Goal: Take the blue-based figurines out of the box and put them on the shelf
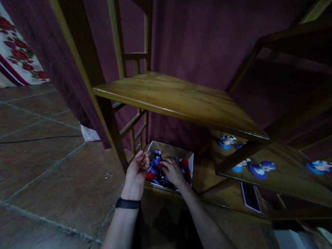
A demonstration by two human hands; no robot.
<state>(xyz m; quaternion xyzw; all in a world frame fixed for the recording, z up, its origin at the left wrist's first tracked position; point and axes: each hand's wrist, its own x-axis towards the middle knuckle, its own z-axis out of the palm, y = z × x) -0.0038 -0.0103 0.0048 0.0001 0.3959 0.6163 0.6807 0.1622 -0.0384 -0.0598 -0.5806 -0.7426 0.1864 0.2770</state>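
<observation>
Many small blue, red and black toys (155,163) are lying in a heap inside a white box (171,149), and the box is sitting on the bottom board (206,175) of a wooden shelf. The right hand (172,170) is reaching into the box with bent fingers, resting on the toys; I cannot tell if it is gripping one. The left hand (137,167) is hovering by the box's left side, palm up and fingers curling a little, and I cannot tell if it is holding anything. A black band (127,203) is wrapping the left wrist. Off to the right, little blue-based figurines (261,169) are standing on a higher board (286,176), and a phone (250,197) is lying below them.
</observation>
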